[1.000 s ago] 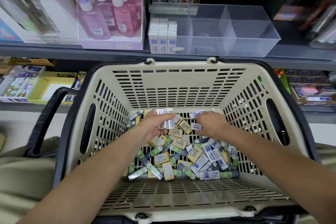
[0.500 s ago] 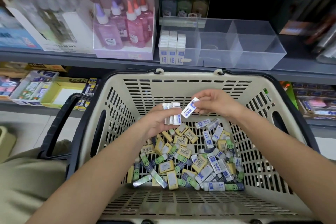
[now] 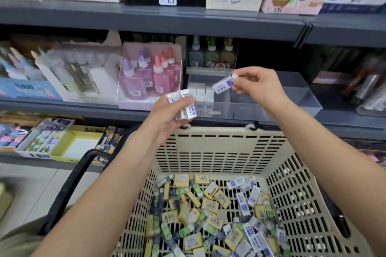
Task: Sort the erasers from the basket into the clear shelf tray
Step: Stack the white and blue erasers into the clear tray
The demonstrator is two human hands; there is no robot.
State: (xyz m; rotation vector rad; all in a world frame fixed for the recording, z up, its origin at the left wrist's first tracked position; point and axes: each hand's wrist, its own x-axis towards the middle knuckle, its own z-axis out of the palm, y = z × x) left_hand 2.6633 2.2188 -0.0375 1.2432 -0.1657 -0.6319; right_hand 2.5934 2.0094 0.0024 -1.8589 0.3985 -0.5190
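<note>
Head | left hand (image 3: 167, 118) grips erasers (image 3: 185, 106) | right hand (image 3: 259, 87) pinches eraser (image 3: 225, 84) (tilted)

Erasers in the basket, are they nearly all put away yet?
Not nearly. Done: one short row of white-and-blue erasers stands in the left compartment of the clear tray; the other compartments look empty. In hand: the left hand grips a small stack, and the right hand pinches a single eraser in front of the tray. Left: a big mixed pile of yellow, green and white ones lies in the basket.
</note>
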